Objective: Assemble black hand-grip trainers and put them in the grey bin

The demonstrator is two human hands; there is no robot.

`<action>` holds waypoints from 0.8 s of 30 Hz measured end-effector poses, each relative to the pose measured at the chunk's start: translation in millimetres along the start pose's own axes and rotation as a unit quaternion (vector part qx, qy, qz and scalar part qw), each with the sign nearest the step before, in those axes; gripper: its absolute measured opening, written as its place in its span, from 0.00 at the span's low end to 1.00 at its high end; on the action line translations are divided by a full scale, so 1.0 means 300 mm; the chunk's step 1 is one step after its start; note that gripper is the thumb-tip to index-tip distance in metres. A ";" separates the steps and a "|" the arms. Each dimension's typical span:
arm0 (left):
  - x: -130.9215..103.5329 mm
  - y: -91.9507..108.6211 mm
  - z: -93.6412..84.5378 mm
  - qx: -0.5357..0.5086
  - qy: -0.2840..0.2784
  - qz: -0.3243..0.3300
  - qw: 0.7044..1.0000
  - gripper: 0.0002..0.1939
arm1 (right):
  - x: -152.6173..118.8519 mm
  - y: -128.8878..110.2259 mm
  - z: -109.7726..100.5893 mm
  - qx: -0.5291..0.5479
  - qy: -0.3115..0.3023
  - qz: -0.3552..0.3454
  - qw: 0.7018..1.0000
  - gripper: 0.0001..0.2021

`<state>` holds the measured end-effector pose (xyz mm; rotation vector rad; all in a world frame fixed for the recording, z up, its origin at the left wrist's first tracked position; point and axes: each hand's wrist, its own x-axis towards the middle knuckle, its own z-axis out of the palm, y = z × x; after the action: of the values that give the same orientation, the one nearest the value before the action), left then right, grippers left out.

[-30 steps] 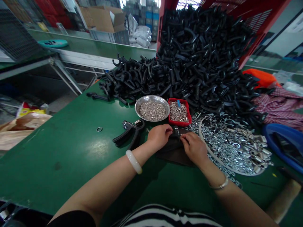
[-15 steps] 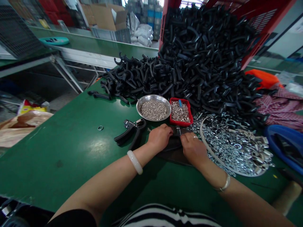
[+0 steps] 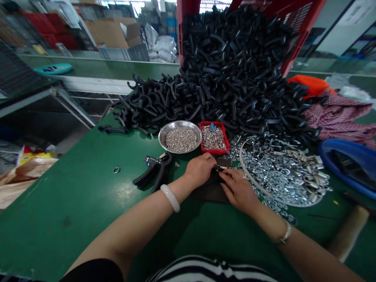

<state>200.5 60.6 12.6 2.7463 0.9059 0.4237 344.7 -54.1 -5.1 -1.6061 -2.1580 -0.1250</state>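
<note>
Over a dark pad (image 3: 210,193) on the green table, my left hand (image 3: 200,169) is closed on a black part with a small metal spring piece (image 3: 222,168). My right hand (image 3: 239,190) has its fingertips on the right side of that metal piece, thumb below. The black part is mostly hidden by my hands. To the left lies a black hand grip with a spring (image 3: 154,168). Just beyond my hands stand a round metal bowl of small metal pieces (image 3: 180,149) and a red tray of pins (image 3: 228,145) with a blue item in it.
Black handles (image 3: 211,94) are heaped at the back, spilling from a red crate (image 3: 305,31). Right of my hands, a round tray (image 3: 258,188) holds metal rings and clips. Farther right are a blue basin (image 3: 329,172) and a hammer (image 3: 349,231). A ring (image 3: 116,170) lies left.
The view has shifted right, so most things appear farther left. The metal spring piece between my hands now lies sideways, and my right thumb and fingers are more spread.
</note>
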 end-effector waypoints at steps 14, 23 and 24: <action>0.017 0.004 -0.014 0.089 -0.050 0.078 0.992 0.13 | -0.010 0.003 -0.003 0.014 0.000 0.015 1.000 0.16; 0.023 0.061 -0.056 0.177 -0.121 0.157 0.964 0.13 | -0.013 0.001 0.000 -0.005 -0.008 0.013 1.000 0.17; 0.024 0.059 -0.056 0.179 -0.123 0.167 0.962 0.13 | -0.013 0.001 0.000 -0.005 -0.008 0.013 1.000 0.17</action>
<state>210.0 53.1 34.9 3.2004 0.4968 -0.0427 345.8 -57.5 -6.8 -1.6460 -2.1502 -0.1171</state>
